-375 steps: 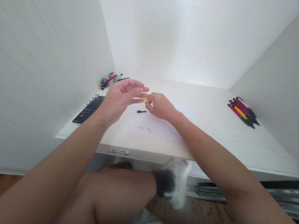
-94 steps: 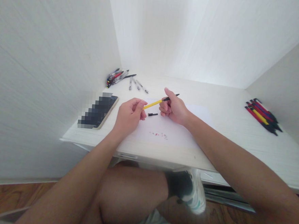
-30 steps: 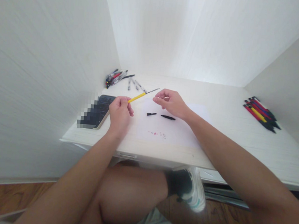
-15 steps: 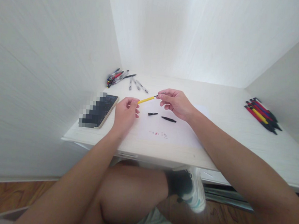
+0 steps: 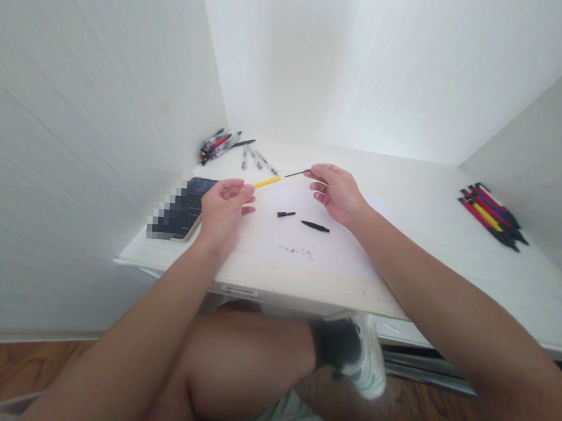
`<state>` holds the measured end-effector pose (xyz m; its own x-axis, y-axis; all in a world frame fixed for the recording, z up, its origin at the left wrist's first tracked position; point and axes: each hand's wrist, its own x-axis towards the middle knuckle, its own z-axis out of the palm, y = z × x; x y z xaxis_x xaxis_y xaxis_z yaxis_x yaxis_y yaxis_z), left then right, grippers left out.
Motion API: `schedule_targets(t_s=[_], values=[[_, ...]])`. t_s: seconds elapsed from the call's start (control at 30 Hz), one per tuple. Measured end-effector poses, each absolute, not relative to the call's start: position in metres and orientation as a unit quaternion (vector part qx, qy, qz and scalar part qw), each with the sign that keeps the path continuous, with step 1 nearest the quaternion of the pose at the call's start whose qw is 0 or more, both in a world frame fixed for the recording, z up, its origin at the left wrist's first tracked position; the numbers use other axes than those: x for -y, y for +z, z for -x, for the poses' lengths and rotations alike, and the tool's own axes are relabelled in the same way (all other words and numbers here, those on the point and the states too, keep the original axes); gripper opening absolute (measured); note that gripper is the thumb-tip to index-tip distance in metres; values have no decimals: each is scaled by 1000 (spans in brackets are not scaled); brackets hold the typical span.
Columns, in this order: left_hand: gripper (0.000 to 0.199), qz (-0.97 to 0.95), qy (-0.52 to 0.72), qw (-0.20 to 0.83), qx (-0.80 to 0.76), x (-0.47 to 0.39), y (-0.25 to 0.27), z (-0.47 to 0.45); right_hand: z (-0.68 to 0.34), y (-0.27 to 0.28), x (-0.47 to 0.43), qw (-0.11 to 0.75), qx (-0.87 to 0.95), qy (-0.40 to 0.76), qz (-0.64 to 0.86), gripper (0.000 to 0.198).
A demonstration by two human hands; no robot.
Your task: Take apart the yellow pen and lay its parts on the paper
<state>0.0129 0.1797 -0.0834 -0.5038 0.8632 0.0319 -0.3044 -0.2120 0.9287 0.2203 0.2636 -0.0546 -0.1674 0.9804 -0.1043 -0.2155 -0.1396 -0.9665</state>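
Between the thumb and fingers of my left hand (image 5: 226,210) is a yellow pen barrel (image 5: 267,182), its free end pointing right. My right hand (image 5: 337,192) pinches a thin dark pen refill (image 5: 296,173), whose tip points left toward the barrel. A small gap separates refill and barrel. Below them, a short black pen part with a clip (image 5: 286,215) and a tapered black pen part (image 5: 315,226) lie on a white sheet of paper (image 5: 263,248). Small black and red scribbles mark the paper near its front.
A phone (image 5: 177,213) with a partly pixelated screen lies left of my left hand. At the back left is a pile of pens (image 5: 218,146), with clear pen parts (image 5: 256,159) beside it. Several coloured pens (image 5: 492,215) lie together at the right. White panels enclose the desk.
The refill has come out of the yellow barrel. My left hand has moved left with the barrel, partly over the phone; my right hand has shifted slightly.
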Motion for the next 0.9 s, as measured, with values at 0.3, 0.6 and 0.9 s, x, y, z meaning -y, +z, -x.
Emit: schedule_targets(t_s=[0.3,0.6,0.9], values=[[35,-260,735,416,-469,-181,-83,-12,-225,-60,-278,511,381,580,507,13],[30,-268,728,415,-475,-182,-85,-12,-225,-66,-278,465,467,545,519,14],[25,-290,739,392,-465,-183,-90,-10,-226,-69,-282,449,483,545,518,16]])
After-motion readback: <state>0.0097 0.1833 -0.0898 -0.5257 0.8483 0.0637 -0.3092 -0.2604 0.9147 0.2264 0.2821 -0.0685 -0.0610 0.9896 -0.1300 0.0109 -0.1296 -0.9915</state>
